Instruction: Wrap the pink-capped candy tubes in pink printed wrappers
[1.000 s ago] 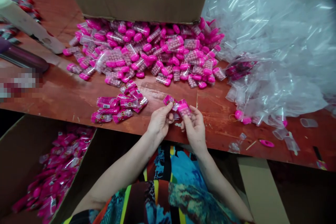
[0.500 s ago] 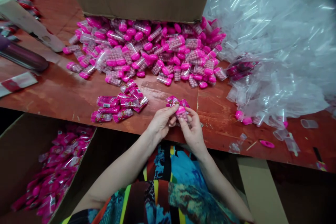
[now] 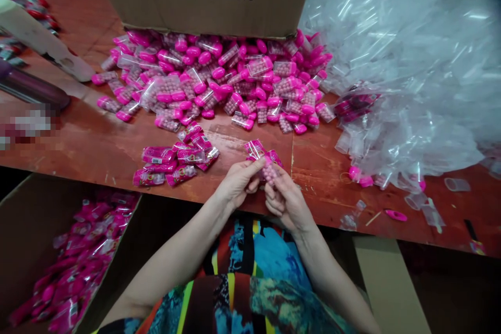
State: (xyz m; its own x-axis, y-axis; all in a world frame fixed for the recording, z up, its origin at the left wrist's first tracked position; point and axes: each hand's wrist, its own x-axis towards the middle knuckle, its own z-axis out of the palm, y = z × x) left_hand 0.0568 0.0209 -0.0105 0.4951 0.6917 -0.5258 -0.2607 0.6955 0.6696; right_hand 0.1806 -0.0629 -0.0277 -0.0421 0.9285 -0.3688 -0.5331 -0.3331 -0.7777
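Between my two hands is a small clear candy bottle (image 3: 269, 172) filled with pale pink candy balls, its pink cap toward the far side. My left hand (image 3: 241, 182) pinches it at the cap end with thumb and finger. On the other side, my right hand (image 3: 286, 195) grips its body, fingers curled. Just beyond my fingertips lie a few pink printed wrappers (image 3: 254, 148), partly hidden by the hands. Left of them is a small group of wrapped candy bottles (image 3: 158, 155). A large heap of bare candy bottles (image 3: 235, 81) with pink caps spreads farther back.
A cardboard carton (image 3: 203, 10) stands behind the heap. Clear plastic bags (image 3: 407, 62) cover the right side, with loose empty tubes (image 3: 457, 185) near them. Below the table edge at left, an open box (image 3: 23, 229) holds many wrapped pieces. A dark bottle (image 3: 35, 88) lies far left.
My right hand has shifted its grip, its fingers now curled more under the candy bottle. The bottle stays between both hands, and the view has moved slightly.
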